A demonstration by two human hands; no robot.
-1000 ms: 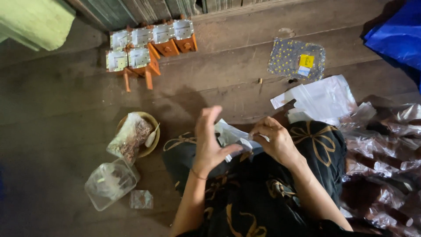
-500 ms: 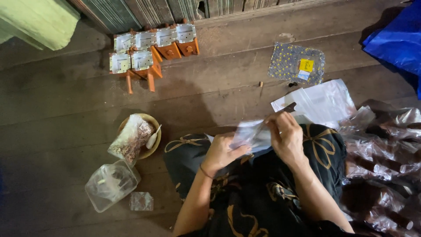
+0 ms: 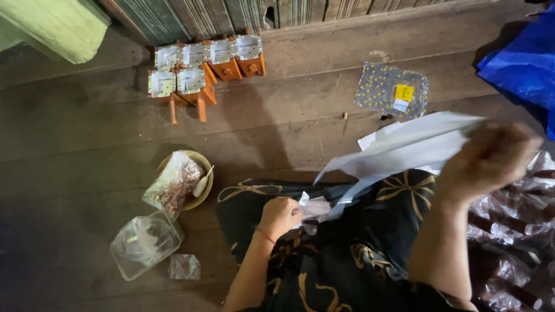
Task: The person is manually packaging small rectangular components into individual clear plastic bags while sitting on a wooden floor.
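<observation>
On the lap, over black cloth with a gold pattern [image 3: 358,260], the left hand [image 3: 280,215] is closing into a fist on a small clear packet [image 3: 312,207], pinching its end. Right hand [image 3: 491,162] is lifting well away from the left, up at the right side, blurred, gripping one edge of a white plastic sheet [image 3: 404,147] that is stretching down toward the lap; exact finger hold hard to tell. Hands apart, each clamped on its own item.

Left of the knee, a round tan bowl [image 3: 199,199] is sitting on the dark wooden floor [image 3: 87,138], holding a clear bag of brownish bits [image 3: 173,185]. Just below it, a clear plastic tub [image 3: 144,242] and a tiny filled packet [image 3: 184,267]. Near the wall, a cluster of orange wooden pieces with white foil tops [image 3: 202,66]. Farther right, a dotted pouch [image 3: 390,89]. Shiny wrapped packets [image 3: 514,231] piling at the right, blue tarp [image 3: 520,63] in the corner.
</observation>
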